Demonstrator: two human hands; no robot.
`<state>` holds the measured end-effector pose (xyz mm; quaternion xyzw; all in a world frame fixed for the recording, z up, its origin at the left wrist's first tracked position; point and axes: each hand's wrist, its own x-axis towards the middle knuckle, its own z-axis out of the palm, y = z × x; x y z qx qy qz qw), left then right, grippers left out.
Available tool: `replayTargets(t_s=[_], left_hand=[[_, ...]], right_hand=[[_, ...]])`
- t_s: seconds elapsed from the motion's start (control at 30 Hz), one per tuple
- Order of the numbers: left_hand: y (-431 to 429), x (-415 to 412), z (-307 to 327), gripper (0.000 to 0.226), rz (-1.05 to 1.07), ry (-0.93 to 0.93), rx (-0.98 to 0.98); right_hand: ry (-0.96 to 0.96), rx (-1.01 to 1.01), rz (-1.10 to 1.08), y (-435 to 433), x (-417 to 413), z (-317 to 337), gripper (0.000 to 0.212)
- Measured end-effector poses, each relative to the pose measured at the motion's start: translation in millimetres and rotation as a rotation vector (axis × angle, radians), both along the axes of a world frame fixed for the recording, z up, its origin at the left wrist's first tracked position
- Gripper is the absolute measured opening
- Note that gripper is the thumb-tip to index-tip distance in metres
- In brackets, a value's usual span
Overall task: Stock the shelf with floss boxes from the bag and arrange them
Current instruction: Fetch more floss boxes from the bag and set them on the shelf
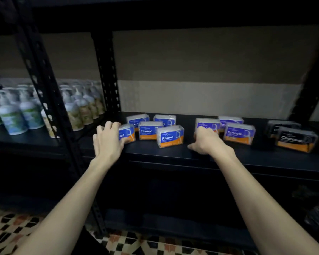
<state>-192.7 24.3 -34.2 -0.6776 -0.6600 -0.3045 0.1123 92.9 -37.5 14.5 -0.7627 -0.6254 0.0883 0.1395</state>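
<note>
The person, left hand clasping a Round box and right hand a Smooth box, should square each with its rightward neighbour.

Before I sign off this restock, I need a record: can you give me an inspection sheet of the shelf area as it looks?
Surface: black shelf, dimly lit, with boxes in loose groups.
Job's things: five Round boxes on the left, three Smooth boxes in the middle, two Charcoal boxes on the right; bag not in view.
Clutter: nothing seen.
Hands: left hand grips the leftmost Round box; right hand curls over the front-left Smooth box.
Cables: nothing seen.
Surroundings: pump bottles on the neighbouring shelf to the left; patterned tile floor below.
</note>
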Motion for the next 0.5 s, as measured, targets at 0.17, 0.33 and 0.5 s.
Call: replayTargets(t_s=[0.17, 0.33, 0.5], left_hand=[[-14.4, 23.6, -8.1, 0.07, 0.056, -0.037, 0.16], [-74.2, 76.1, -30.5, 0.022, -0.271, -0.022, 0.661], [-109.2, 123.8, -94.2, 0.027, -0.837, 0.091, 0.472]], right_hand=[[-0.06, -0.045, 0.033, -6.9, -1.9, -20.3, 0.041], [-0.011, 0.178, 0.016, -31.0, -8.7, -34.6, 0.038], [0.074, 0.236, 0.145, -78.3, 7.4, -51.1, 0.025]])
